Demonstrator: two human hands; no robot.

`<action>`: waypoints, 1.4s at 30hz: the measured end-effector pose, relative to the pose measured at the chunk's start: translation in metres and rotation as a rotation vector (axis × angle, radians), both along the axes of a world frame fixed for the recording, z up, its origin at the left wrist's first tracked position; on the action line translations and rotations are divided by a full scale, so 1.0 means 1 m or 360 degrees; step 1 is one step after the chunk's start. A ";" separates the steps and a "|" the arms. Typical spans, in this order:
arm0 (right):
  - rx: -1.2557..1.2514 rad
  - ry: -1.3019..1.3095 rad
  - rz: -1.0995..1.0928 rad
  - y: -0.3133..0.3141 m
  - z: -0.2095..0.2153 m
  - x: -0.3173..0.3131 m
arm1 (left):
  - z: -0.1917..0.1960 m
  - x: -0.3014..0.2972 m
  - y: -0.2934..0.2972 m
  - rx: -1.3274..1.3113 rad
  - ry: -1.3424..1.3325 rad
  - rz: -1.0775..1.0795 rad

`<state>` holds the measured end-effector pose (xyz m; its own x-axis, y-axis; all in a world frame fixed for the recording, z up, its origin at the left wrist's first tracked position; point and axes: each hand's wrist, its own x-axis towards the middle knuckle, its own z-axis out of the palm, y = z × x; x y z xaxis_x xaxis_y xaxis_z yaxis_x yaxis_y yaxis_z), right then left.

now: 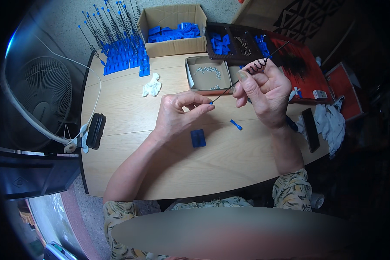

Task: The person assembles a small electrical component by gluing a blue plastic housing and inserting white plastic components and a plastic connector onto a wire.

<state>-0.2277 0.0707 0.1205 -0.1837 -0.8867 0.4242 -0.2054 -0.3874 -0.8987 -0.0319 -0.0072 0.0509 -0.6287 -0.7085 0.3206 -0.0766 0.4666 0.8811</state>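
Note:
Over the middle of the table I hold a thin black wire with a coiled spring section point(257, 66) slantwise between both hands. My left hand point(177, 112) pinches a small blue tip point(211, 103) at the wire's lower end. My right hand point(266, 89) is closed around the wire near its coil, and the straight upper end sticks out past the fingers. Below them on the tabletop lie a blue square base point(198, 138) and a small blue connector piece point(236, 125), both untouched.
Several upright spring wires on blue bases point(117, 64) stand at the back left. Behind are a cardboard box point(173, 48) of blue parts, a shallow box point(195, 89) with clear beads and a dark divided tray point(223, 55). A crumpled tissue point(151, 85), black case point(96, 131), phone point(310, 130) and cloth point(330, 123) lie around.

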 end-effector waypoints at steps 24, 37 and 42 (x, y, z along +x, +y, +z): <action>-0.0077 0.0734 -0.0073 -0.037 -0.065 -0.001 | -0.004 0.010 -0.030 0.0245 -0.0054 0.0282; -0.0133 0.0807 -0.0041 -0.040 -0.072 -0.006 | -0.029 0.095 -0.055 0.0118 -0.0283 0.0887; -0.0158 0.0780 -0.0042 -0.039 -0.066 -0.005 | -0.044 0.088 -0.067 -0.0544 -0.0170 0.0804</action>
<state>-0.2327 0.0320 0.0547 0.0364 -0.8354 0.5484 -0.6053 -0.4551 -0.6531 0.0557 -0.0744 0.0067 -0.2837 -0.7953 0.5358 -0.4411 0.6043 0.6635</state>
